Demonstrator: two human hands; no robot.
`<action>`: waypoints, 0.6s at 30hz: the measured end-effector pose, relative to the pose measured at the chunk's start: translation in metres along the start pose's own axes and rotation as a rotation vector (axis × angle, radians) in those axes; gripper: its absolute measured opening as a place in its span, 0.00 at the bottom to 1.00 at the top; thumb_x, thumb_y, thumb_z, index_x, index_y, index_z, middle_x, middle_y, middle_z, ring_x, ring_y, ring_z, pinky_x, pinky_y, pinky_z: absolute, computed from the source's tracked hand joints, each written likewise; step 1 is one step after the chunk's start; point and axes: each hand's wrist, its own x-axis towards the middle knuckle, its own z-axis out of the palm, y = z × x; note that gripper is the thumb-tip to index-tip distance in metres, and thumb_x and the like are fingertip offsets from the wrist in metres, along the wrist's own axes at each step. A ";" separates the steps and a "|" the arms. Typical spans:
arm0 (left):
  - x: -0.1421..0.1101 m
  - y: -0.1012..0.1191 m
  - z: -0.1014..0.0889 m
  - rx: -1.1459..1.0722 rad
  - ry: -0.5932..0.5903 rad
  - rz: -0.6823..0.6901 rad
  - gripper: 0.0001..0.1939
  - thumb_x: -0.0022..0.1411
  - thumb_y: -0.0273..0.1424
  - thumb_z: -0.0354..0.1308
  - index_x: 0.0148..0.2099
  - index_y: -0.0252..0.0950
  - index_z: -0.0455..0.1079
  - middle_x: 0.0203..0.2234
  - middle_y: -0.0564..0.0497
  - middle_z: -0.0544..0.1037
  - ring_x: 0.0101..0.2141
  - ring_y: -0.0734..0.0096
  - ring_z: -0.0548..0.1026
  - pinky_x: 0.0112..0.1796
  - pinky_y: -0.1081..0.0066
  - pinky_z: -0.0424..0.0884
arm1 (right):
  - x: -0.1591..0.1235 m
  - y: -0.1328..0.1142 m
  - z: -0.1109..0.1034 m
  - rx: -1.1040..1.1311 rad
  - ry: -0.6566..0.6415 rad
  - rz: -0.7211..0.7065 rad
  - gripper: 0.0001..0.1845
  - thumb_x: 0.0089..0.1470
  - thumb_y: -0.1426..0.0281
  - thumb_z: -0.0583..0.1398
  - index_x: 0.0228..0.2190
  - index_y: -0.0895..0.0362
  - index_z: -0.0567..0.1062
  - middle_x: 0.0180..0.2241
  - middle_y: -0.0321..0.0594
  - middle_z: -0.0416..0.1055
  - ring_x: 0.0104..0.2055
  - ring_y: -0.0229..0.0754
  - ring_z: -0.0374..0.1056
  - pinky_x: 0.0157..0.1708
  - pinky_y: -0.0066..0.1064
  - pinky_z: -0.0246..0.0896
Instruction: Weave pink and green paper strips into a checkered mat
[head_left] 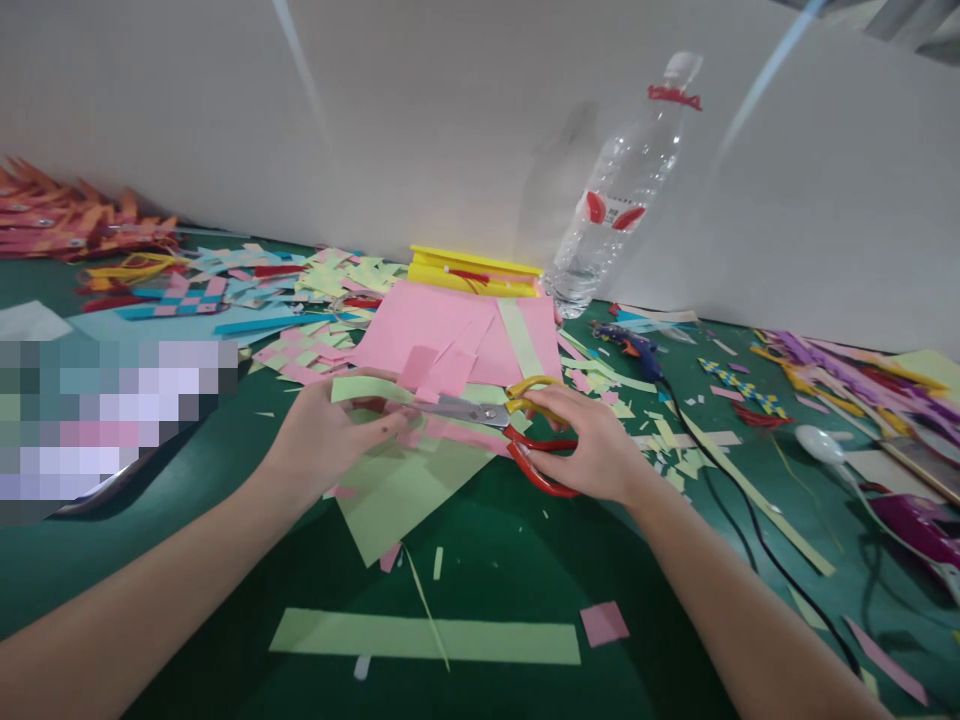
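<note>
My right hand [592, 440] grips a pair of scissors [491, 413] by its yellow and red handles, the blades pointing left. A pale green paper strip [367, 390] is pinched between the fingers of my left hand [322, 430], its right end at the scissor blades. Just behind the blades is a small pink paper piece [442, 370]. Pink paper sheets [420, 315] lie beyond, with a green strip [523, 340] across them. Below my hands rests a green paper sheet [412, 500]. A long green strip [420, 636] and a pink square [604, 623] lie nearer me.
A plastic bottle [615, 200] leans against the wall beside a yellow folded piece [472, 270]. To the right are a glue gun [630, 345], its black cord [720, 460] and a white-and-purple item [900, 510]. Paper scraps [322, 350] cover the left; a blurred-out screen [112, 430] stands there.
</note>
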 end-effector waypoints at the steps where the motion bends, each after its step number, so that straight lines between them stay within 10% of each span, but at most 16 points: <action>1: 0.000 -0.001 0.000 0.005 0.001 0.000 0.10 0.40 0.36 0.68 0.28 0.40 0.74 0.24 0.51 0.79 0.31 0.62 0.78 0.25 0.73 0.74 | 0.000 0.000 0.000 -0.001 -0.006 0.001 0.22 0.47 0.66 0.62 0.46 0.56 0.71 0.45 0.45 0.73 0.41 0.45 0.71 0.37 0.36 0.70; 18: -0.001 0.002 0.001 0.059 0.032 -0.002 0.13 0.44 0.38 0.67 0.33 0.38 0.75 0.25 0.51 0.80 0.31 0.62 0.79 0.27 0.72 0.76 | 0.000 0.002 0.002 -0.027 -0.063 -0.025 0.23 0.51 0.65 0.59 0.47 0.62 0.72 0.44 0.51 0.74 0.44 0.50 0.72 0.39 0.40 0.71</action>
